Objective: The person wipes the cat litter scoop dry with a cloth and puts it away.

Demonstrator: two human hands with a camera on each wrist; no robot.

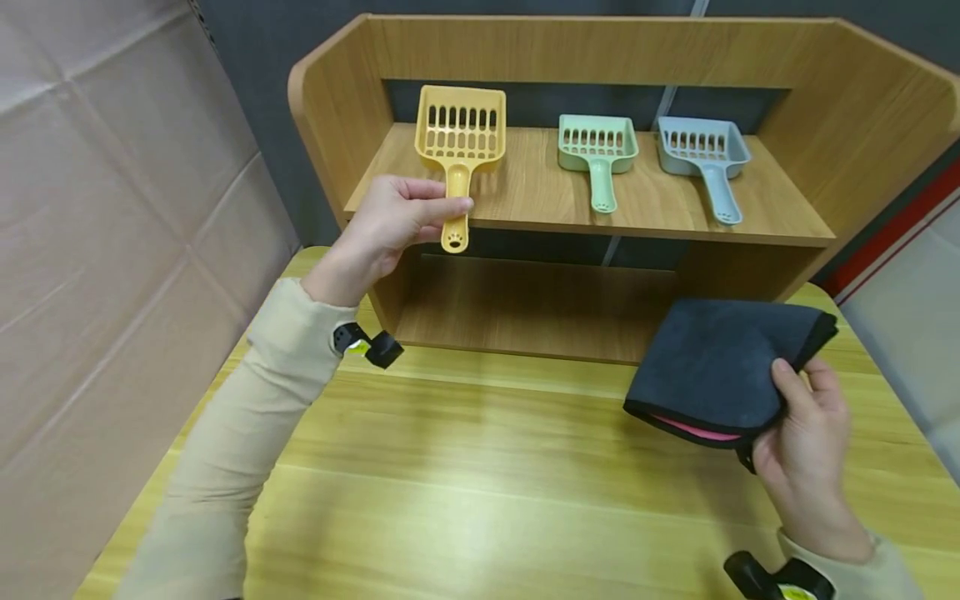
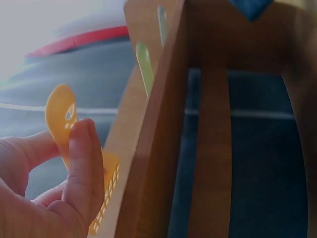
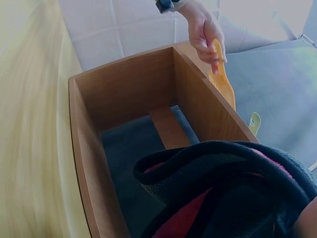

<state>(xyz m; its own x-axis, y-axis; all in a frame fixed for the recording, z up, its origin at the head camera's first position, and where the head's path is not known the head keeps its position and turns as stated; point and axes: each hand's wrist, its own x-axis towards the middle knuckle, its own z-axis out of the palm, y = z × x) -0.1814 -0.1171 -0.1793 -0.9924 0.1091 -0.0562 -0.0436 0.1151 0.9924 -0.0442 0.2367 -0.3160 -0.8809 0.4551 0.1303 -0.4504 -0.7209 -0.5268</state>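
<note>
My left hand (image 1: 393, 221) pinches the handle of a yellow litter scoop (image 1: 460, 125) between thumb and fingers, at the left end of the wooden shelf. The scoop's slotted head tilts up over the upper board, and its paw-print handle end points toward me. In the left wrist view, the thumb and fingers close round the yellow handle (image 2: 61, 111). My right hand (image 1: 810, 433) grips a folded dark grey cloth (image 1: 705, 367) by its right edge, above the table. The cloth has black trim, and pink shows inside its fold.
A green litter scoop (image 1: 597, 154) and a blue litter scoop (image 1: 705, 158) lie on the upper board of the wooden shelf (image 1: 525, 196), handles over its front edge. The shelf stands on a yellow wood-grain table (image 1: 450, 467). A pale padded wall (image 1: 112, 250) rises at left.
</note>
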